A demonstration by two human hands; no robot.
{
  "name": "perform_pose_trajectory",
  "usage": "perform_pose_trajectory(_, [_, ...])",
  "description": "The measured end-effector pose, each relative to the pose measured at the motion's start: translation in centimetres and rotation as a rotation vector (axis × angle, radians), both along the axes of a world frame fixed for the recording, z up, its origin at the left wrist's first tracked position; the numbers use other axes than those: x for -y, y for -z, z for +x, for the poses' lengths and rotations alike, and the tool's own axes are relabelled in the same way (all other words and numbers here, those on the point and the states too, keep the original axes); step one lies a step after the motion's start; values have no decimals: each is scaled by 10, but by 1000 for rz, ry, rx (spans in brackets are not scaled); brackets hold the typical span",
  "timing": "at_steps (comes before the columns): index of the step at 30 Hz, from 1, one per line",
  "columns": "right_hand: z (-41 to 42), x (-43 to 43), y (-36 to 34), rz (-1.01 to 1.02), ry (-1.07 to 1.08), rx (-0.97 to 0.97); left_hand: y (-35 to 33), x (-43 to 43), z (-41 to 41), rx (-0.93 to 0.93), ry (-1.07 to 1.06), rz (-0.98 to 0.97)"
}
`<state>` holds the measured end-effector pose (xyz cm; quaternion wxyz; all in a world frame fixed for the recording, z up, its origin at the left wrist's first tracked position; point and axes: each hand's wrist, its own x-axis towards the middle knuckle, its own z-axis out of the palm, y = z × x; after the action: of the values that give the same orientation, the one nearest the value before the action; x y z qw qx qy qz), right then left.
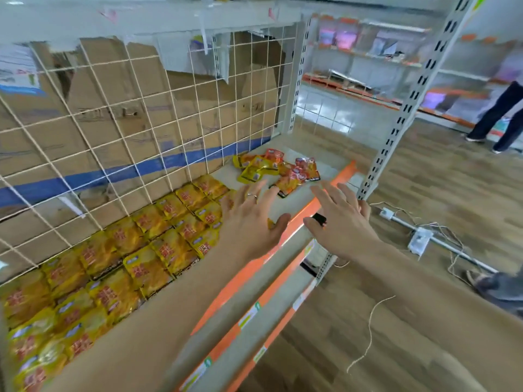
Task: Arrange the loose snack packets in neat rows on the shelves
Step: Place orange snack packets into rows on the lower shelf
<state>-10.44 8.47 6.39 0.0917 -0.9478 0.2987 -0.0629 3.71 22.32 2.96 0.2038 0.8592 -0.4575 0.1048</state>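
Snack packets [119, 267], yellow w/ red print: flat in tidy rows along L part of shelf [285, 206], several deep, nearest end at bottom-left, back row against wire mesh [141, 123].

Below shelf's front edge: lower shelf [271, 306] w/ orange strip & price tags. On floor [424, 321] beside it, loose string [370, 329].

Further in, left hand [252, 219]: palm down, fingers straight & spread, holding nothing, over far end of the rows. Ring [251, 196] on one finger. Bit of yellow showing under palm by thumb, can't tell what. Just R of it, right hand [342, 219]: also flat, fingers fanned apart, gripping nothing, above orange front edge [342, 172]. Small black obj [319, 219] by its thumb, unclear what.

Just past the fingertips: loose pile [278, 171] of yellow, orange & red packets, jumbled & overlapping, at R end of same shelf near the corner. Contact btw fingertips & pile: can't tell.

Behind mesh: cardboard boxes [113, 108], one w/ blue band. R of shelf: perforated upright post [407, 103]; power strip [418, 239] & cables on floor.

Far back: more shelving [368, 52] w/ orange edges, goods blurred. Far R: another person's legs [498, 117] in dark trousers.
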Motion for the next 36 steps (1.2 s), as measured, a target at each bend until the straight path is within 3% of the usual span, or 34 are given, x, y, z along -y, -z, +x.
perform_pose_trajectory(11, [52, 83, 22, 45, 7, -72, 16, 80, 48, -84, 21, 114])
perform_pose_trajectory(18, [106, 155, 42, 131, -40, -125, 39, 154, 86, -182, -52, 231])
perform_pose_trajectory(26, [156, 226, 58, 293, 52, -165, 58, 219, 105, -235, -211, 435])
perform_pose_trajectory(31, [175, 244, 72, 379, 113, -85, 53, 232, 108, -422, -251, 361])
perform_pose_trajectory(36, [187, 249, 67, 578, 244, -46, 53, 227, 116, -731, -283, 117])
